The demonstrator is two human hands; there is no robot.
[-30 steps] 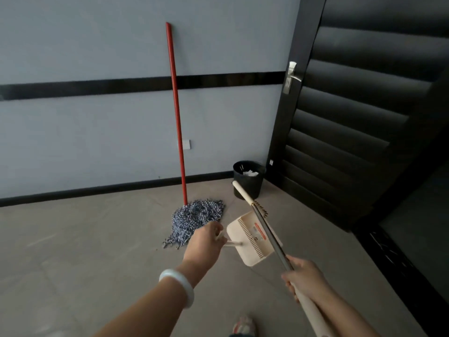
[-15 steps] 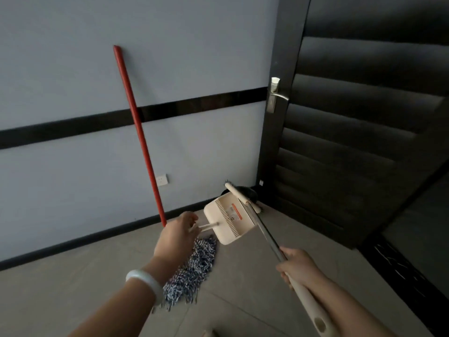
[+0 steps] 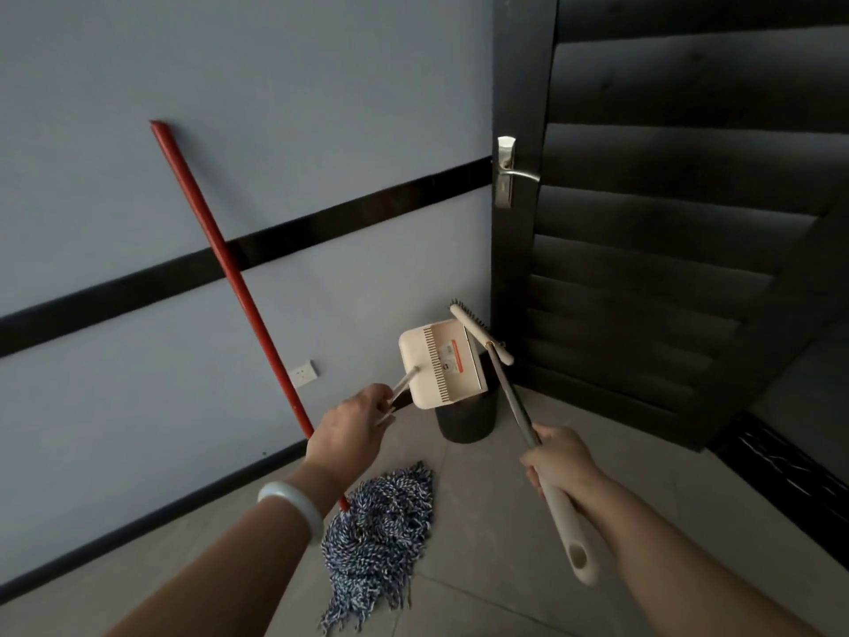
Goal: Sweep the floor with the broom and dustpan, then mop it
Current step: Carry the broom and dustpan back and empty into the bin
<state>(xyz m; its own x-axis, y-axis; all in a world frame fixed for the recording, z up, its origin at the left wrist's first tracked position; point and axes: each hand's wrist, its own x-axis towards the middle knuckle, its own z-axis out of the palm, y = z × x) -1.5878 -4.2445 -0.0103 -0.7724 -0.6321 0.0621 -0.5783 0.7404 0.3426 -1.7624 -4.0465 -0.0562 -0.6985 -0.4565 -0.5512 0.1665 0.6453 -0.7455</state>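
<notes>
Left hand grips the cream plastic dustpan above the black round bin, right hand grips the grey-handled broom — tilting early may spill dust beside it.

Grey-blue wall crossed by a horizontal black band, with a black skirting strip along its foot. White wall socket low on the wall, above the skirting. Dark door with horizontal padded panels, standing at the room's corner; silver lever handle on its near edge. Black round waste bin on the floor in the corner, just beside the door. White bangle on a wrist.
</notes>
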